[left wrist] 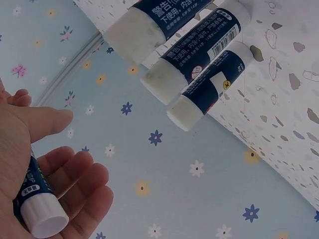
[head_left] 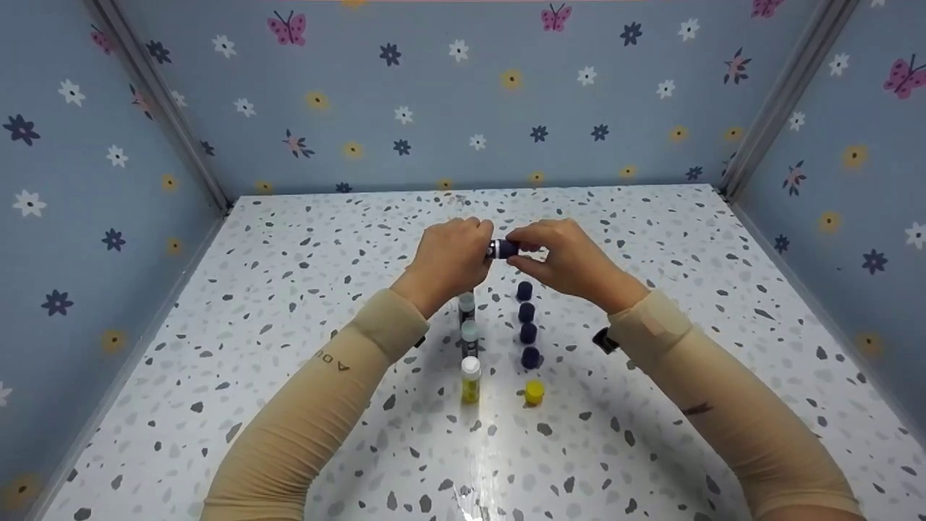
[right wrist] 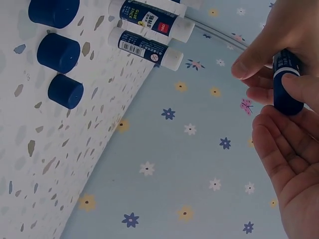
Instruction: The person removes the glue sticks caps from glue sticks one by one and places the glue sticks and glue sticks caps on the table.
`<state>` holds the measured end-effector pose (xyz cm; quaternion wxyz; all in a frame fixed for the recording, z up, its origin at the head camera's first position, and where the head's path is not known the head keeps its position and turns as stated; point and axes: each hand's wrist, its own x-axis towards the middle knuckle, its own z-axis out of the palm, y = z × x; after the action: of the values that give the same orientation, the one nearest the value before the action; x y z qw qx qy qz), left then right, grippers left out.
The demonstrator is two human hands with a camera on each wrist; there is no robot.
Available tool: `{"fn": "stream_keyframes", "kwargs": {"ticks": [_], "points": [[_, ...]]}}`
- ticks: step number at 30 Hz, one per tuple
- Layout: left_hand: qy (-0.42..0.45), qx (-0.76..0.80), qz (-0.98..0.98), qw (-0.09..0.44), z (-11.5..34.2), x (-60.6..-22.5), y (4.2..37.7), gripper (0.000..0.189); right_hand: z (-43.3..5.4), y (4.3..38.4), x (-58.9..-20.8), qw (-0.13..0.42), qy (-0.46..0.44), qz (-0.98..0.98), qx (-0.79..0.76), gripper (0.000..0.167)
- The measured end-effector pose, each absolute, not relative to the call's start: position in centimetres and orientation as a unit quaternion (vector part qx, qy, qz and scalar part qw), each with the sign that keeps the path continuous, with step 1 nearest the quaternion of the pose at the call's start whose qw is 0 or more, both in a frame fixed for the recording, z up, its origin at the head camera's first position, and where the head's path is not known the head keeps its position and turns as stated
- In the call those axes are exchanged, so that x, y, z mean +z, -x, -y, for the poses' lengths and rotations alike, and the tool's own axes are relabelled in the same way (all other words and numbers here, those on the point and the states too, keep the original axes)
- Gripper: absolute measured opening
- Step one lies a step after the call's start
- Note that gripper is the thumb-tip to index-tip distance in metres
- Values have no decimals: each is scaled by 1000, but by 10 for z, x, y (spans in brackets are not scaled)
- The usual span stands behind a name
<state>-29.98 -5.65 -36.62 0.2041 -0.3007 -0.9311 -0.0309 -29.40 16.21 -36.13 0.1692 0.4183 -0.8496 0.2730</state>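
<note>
Above the table, my left hand (head_left: 452, 250) grips a dark blue glue stick (left wrist: 37, 181) lying sideways in its curled fingers. The white base of this stick shows in the left wrist view. From the other side, my right hand (head_left: 568, 257) pinches the dark blue cap (right wrist: 287, 97) on the stick's end between thumb and fingers. Below the hands stand several uncapped glue sticks in a row, among them a dark blue one (head_left: 470, 340) and, nearest me, a yellow one (head_left: 471, 382). My left hand and forearm partly hide the row's far end.
To the right of the sticks runs a row of several dark blue caps (head_left: 528, 333), ending in a yellow cap (head_left: 534, 392) at the near end. The speckled white tabletop (head_left: 325, 260) meets flower-patterned panels (head_left: 434, 94) at the back and sides.
</note>
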Motion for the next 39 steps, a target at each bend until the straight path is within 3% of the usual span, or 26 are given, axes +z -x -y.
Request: {"fn": "stream_keyframes", "kwargs": {"ticks": [17, 39], "points": [[307, -6, 920, 244, 58, -365, 297, 17, -162, 291, -364, 146, -421, 839, 311, 23], [312, -54, 944, 92, 66, -358, 303, 16, -161, 290, -369, 173, -463, 817, 298, 23]]}}
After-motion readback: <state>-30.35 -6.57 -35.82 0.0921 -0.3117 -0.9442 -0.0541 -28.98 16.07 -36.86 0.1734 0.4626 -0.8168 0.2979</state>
